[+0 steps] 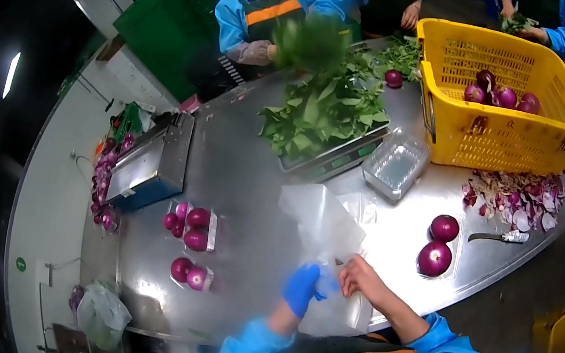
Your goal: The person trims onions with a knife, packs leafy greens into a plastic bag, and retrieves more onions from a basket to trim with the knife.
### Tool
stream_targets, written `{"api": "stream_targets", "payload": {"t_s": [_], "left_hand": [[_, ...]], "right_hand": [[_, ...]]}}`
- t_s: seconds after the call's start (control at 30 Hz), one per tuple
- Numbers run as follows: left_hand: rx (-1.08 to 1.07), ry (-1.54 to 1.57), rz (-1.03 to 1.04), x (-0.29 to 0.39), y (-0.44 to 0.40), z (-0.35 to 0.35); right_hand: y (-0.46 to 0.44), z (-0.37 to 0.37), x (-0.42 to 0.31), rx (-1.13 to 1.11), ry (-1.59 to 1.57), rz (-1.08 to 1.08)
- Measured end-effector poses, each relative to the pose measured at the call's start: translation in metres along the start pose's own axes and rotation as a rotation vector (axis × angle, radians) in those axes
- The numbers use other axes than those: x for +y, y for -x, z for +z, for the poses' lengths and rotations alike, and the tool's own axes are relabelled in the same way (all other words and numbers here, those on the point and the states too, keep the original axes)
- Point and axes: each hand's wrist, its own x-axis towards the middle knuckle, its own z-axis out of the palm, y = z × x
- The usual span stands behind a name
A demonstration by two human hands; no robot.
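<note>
My left hand, in a blue glove, is closed on a clear plastic bag near the table's front edge. My bare right hand is beside it, its fingers curled and pinched at the bag's edge; the exact grip is partly hidden. More of the thin plastic hangs below my hands, towards my apron. To the right, two peeled red onions sit in a clear tray. A curved knife with a whitish handle lies beyond them.
A yellow basket holding several red onions stands at the back right, with onion skins before it. Leafy greens cover a scale beside clear trays. Packed onions lie left. Co-workers stand across the table.
</note>
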Motion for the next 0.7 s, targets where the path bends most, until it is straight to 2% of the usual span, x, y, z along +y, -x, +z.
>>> {"api": "stream_targets", "payload": {"t_s": [0.07, 0.1, 0.13, 0.17, 0.2, 0.23, 0.27, 0.33, 0.43, 0.57, 0.67, 0.7], "left_hand": [[0.011, -0.038, -0.186, 0.013, 0.006, 0.013], [0.007, -0.114, -0.244, 0.016, 0.004, 0.016], [0.033, -0.100, -0.209, 0.020, 0.010, 0.022], [0.068, -0.094, -0.164, 0.024, 0.013, 0.024], [0.082, -0.081, -0.188, 0.023, 0.008, 0.023], [0.093, -0.067, -0.209, 0.020, 0.006, 0.022], [0.133, -0.025, -0.221, 0.024, 0.004, 0.027], [0.199, 0.042, -0.239, 0.036, 0.006, 0.035], [0.204, 0.117, -0.272, 0.028, 0.006, 0.027], [0.262, 0.261, -0.271, 0.032, 0.014, 0.029], [0.127, 0.261, -0.107, 0.017, 0.004, 0.010], [0.103, 0.305, -0.078, 0.017, 0.002, 0.007]], "right_hand": [[0.004, -0.003, 0.024, -0.055, 0.457, -0.130], [0.013, 0.001, 0.007, -0.056, 0.675, -0.058], [0.012, 0.001, 0.001, -0.134, 0.595, 0.052], [0.013, -0.002, 0.013, -0.092, 0.378, -0.019], [0.014, 0.000, -0.010, -0.104, 0.403, 0.030], [0.008, -0.003, 0.000, -0.076, 0.294, 0.022], [0.007, -0.002, -0.004, -0.067, 0.336, -0.110], [0.006, 0.001, -0.009, -0.033, 0.175, -0.054], [0.001, -0.001, -0.011, 0.007, 0.291, -0.111], [0.014, -0.001, -0.010, 0.027, 0.221, -0.043], [0.018, -0.001, -0.007, 0.015, -0.021, -0.026], [0.017, 0.003, -0.005, 0.053, 0.155, -0.003]]}}
